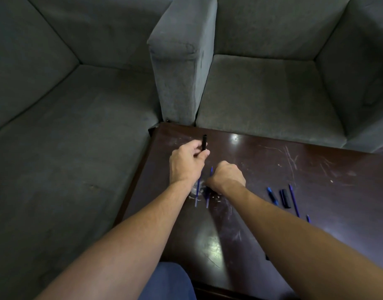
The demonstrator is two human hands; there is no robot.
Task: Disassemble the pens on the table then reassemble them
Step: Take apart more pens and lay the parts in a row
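Observation:
My left hand [187, 162] grips a black pen barrel [204, 142] that stands nearly upright above the dark wooden table [262, 213]. My right hand [227, 176] is closed low over the table on a thin blue refill [210, 172] whose tip sticks out past the knuckles. Two blue refills [197, 194] lie under and between my hands. To the right lie a blue-tipped pen part [272, 195], a black cap [285, 198], a long blue refill [294, 200] and a small blue piece [308, 218].
A grey sofa [67, 126] runs along the table's left edge and a grey armchair [268, 94] stands behind it. Its armrest [179, 61] rises at the table's far left corner. The tabletop is scratched and glossy.

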